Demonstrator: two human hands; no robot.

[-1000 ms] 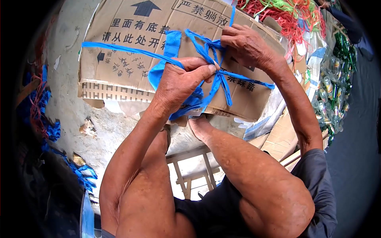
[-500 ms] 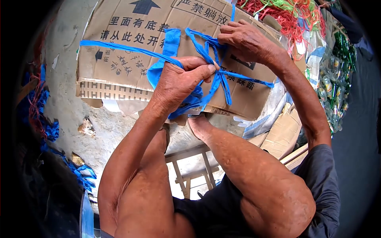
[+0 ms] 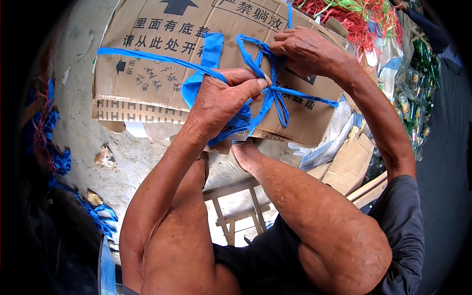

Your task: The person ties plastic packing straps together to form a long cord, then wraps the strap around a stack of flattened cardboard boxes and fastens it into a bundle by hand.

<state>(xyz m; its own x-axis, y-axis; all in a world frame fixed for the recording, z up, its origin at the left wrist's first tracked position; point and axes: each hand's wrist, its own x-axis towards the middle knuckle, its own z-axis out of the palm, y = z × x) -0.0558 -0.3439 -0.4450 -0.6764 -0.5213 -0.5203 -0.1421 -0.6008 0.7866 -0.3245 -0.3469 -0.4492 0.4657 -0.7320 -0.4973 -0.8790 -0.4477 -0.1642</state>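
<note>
Flattened cardboard lies stacked in front of me, printed with dark characters and arrows. Blue plastic strapping runs across the stack and meets in a knot with loops near its middle. My left hand pinches the strapping between thumb and finger just left of the knot. A wide blue tail sticks up behind that hand, and more blue material bunches beneath it. Right of the knot, my right hand is bent over the card with its fingers closed at the upper loop of the strapping. Its fingertips are partly hidden.
Red and green plastic strips heap up at the top right. Green and clear glass bottles lie along the right side. Blue strip scraps litter the floor at left. A wooden frame stands between my legs.
My right hand has shifted very slightly, and the upper blue loop has opened a little and changed shape. The left hand keeps its pinch in nearly the same place.
</note>
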